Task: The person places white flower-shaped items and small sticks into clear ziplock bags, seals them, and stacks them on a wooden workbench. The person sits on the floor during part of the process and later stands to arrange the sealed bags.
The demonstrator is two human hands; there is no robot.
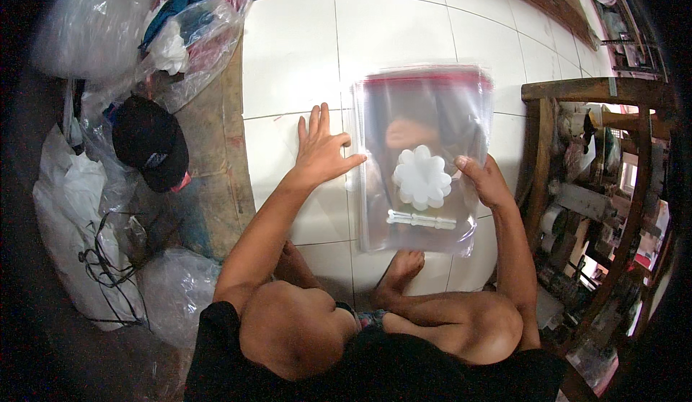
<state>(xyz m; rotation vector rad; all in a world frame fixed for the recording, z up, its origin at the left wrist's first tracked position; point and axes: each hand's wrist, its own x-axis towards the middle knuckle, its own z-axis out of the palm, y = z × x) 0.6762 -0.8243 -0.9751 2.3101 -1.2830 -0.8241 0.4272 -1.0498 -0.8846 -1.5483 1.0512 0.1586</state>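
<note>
A stack of clear plastic bags (pixel 432 117) lies in front of me above the white tiled floor, with a red strip along its far edge. On its face is a white flower shape (pixel 422 179) with a short white band (pixel 422 219) below. My right hand (pixel 486 180) grips the stack's right edge, thumb on top and the other fingers hidden underneath. At the left edge, my left hand (pixel 321 150) is open with fingers spread and the thumb tip reaching the bags. Whether it touches them I cannot tell.
White tiles (pixel 288 49) stretch beyond the bags. On the left are a worn brown board (pixel 209 114), a black cap (pixel 149 143), a bundle in clear plastic (pixel 191 27) and a black cord (pixel 108 258). A wooden frame (pixel 598 91) with cluttered parts stands at the right.
</note>
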